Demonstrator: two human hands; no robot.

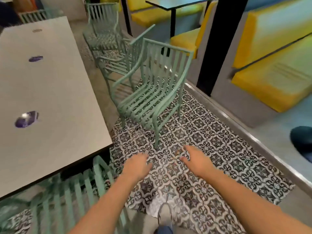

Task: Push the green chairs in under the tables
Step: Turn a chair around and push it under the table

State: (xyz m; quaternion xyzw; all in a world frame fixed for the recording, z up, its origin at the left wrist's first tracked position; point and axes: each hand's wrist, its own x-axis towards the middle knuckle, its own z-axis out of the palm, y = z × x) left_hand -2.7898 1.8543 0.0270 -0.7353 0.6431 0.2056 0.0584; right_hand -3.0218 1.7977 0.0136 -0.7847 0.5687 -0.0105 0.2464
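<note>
Left hand [137, 163] and right hand [194, 159] are hovering released, grasping nothing. Nearest green chair [150, 92] is standing clear of the white table [50, 98], on patterned tile.

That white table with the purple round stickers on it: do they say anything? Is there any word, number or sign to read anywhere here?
None can be read.
Near purple sticker on the white table: glare and blur, no legible text.
Middle purple sticker: too blurred to read.
Far pale sticker: too small and faint to read.
Green chairs, patterned floor tiles and yellow benches: no lettering visible.
</note>
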